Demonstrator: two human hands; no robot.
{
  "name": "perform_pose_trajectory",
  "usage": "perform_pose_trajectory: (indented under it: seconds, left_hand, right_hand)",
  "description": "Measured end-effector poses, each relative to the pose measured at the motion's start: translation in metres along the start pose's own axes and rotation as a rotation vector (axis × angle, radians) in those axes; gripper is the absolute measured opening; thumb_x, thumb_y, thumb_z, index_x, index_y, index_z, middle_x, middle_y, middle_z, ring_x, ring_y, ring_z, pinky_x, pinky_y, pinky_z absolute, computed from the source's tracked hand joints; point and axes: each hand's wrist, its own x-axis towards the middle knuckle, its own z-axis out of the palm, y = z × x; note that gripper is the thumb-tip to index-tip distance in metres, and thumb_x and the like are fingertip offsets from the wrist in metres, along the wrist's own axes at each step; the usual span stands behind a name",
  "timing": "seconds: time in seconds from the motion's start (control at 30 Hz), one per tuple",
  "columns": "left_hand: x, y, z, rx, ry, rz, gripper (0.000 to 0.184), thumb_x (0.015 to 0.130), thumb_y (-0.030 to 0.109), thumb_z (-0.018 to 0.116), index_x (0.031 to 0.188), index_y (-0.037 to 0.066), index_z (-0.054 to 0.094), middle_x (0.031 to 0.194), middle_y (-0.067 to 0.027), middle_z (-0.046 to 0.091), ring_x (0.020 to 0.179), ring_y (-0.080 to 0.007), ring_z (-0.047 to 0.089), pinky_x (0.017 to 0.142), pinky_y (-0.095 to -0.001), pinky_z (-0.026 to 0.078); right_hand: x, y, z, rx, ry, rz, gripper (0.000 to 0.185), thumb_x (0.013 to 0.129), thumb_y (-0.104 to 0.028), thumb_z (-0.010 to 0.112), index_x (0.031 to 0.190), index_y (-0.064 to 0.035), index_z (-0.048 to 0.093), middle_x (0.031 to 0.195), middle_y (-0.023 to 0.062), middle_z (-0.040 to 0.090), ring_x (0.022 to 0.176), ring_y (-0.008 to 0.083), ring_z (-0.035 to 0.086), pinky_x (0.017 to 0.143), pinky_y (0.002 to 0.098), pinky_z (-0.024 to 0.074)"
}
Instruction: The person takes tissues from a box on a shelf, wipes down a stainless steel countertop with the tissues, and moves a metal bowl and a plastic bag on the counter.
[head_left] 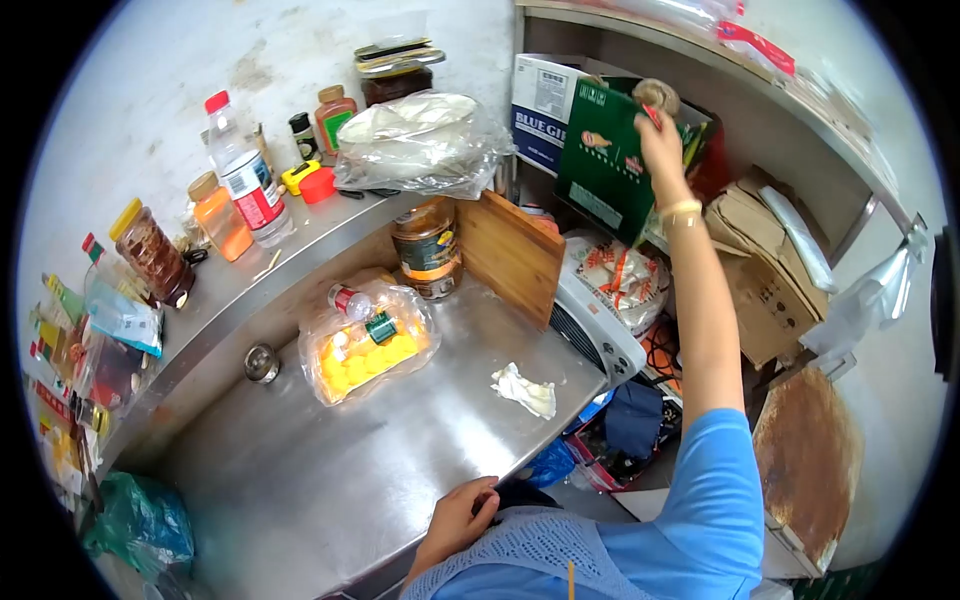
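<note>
My right hand (661,146) reaches up to the shelf at the right, beside a tall green box (606,158). Its fingers are closed around a small red thing (652,116) whose kind I cannot make out. Just past the fingertips is a round, brownish roll-like object (657,95); whether the hand touches it I cannot tell. Low in the view, my left hand (464,515) is at the front edge of the metal table (290,490), fingers curled in with nothing visible in them.
On the table lie a clear bag of yellow pieces (362,368), a crumpled white tissue (524,391) and a small metal tin (262,363). A wooden board (510,255) leans beside a big jar (428,245). Bottles and jars line the ledge (225,305). Torn cardboard (765,285) sits at right.
</note>
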Motion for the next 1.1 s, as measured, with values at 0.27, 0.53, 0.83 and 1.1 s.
perform_pose_trajectory:
  seconds: [0.27, 0.53, 0.83, 1.1]
  left_hand:
    - [0.008, -0.016, 0.007, 0.080, 0.005, -0.027, 0.029, 0.086, 0.018, 0.062, 0.112, 0.006, 0.060, 0.091, -0.0147, 0.066, 0.082, -0.0249, 0.066, 0.074, -0.0311, 0.052]
    - [0.039, -0.029, 0.007, 0.169, 0.062, -0.001, 0.027, 0.084, 0.014, 0.063, 0.109, 0.004, 0.061, 0.087, -0.0134, 0.066, 0.077, -0.0245, 0.065, 0.067, -0.0320, 0.052]
    - [0.025, -0.035, -0.008, 0.123, 0.168, -0.082, 0.026, 0.084, 0.013, 0.062, 0.109, 0.004, 0.060, 0.085, -0.0127, 0.066, 0.075, -0.0249, 0.065, 0.063, -0.0318, 0.051]
    - [-0.005, -0.045, -0.039, 0.207, 0.145, -0.144, 0.032, 0.090, 0.025, 0.053, 0.115, 0.006, 0.057, 0.096, -0.0144, 0.065, 0.084, -0.0298, 0.064, 0.075, -0.0374, 0.050]
  right_hand:
    - [-0.063, 0.115, 0.013, -1.524, -0.396, -0.577, 0.040, 0.087, -0.021, 0.051, 0.127, -0.0242, 0.051, 0.151, 0.0052, 0.022, 0.141, 0.0306, 0.011, 0.101, 0.0714, 0.0135]
    - [-0.037, 0.169, 0.007, -1.549, -0.364, -0.714, 0.042, 0.089, -0.025, 0.046, 0.130, -0.0302, 0.049, 0.152, 0.0019, 0.017, 0.141, 0.0288, 0.008, 0.102, 0.0716, 0.0070]
    - [-0.021, 0.156, 0.015, -1.756, -0.500, -0.416, 0.053, 0.091, -0.022, 0.043, 0.140, -0.0389, 0.032, 0.156, -0.0027, -0.001, 0.142, 0.0300, -0.003, 0.101, 0.0727, 0.0056]
    - [-0.104, 0.168, 0.005, -1.014, -0.372, -0.881, 0.040, 0.071, -0.021, 0.065, 0.109, -0.0077, 0.061, 0.136, 0.0154, 0.044, 0.134, 0.0322, 0.031, 0.106, 0.0606, 0.0141]
